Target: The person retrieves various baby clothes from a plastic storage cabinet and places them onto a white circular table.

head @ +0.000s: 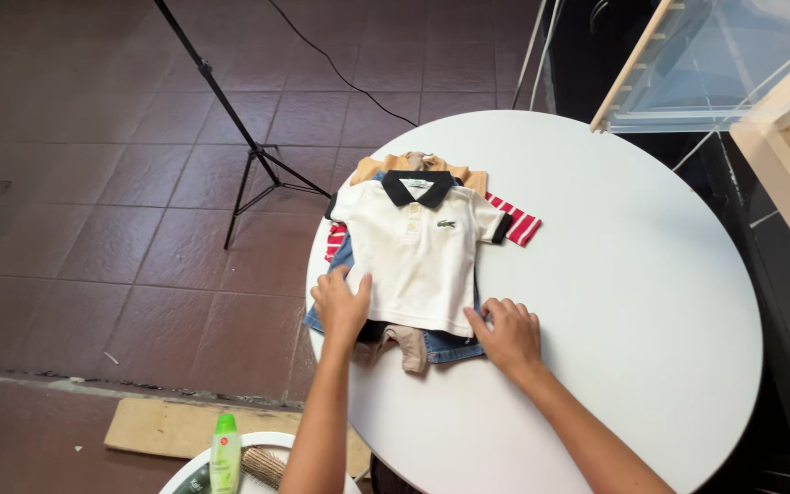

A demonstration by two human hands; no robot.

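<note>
Head view only. No real container on the round white table [651, 302]; closest thing is a second small white surface [272, 441] at bottom edge, carrying a green bottle [225, 455] and a bristly brush-like item [265, 467], both cut off by the frame so I can't say more about them.

Small white polo shirt [418, 252] lies flat on top of a clothes pile near the table's left edge. Dark collar points away from me, hem toward me, so its long axis runs near-to-far. Sleeves spread left and right.

Under it I see a tan garment [468, 176] at the collar end, a red-striped piece [516, 220] sticking out right, denim [450, 346] at the hem and a beige bit [409, 348] below that. Most of each is hidden, so I can't tell what kind of garments they are.

My left hand [340, 306] rests on the shirt's lower left edge, fingers flat, not clenched. My right hand [507, 334] is at the lower right hem corner, fingers curled down on the fabric; whether it pinches the cloth I can't tell.

Tripod [253, 155] and cable [340, 78] stand on brown tiled floor [93, 210]; cardboard [176, 427] lies near the bottom.
</note>
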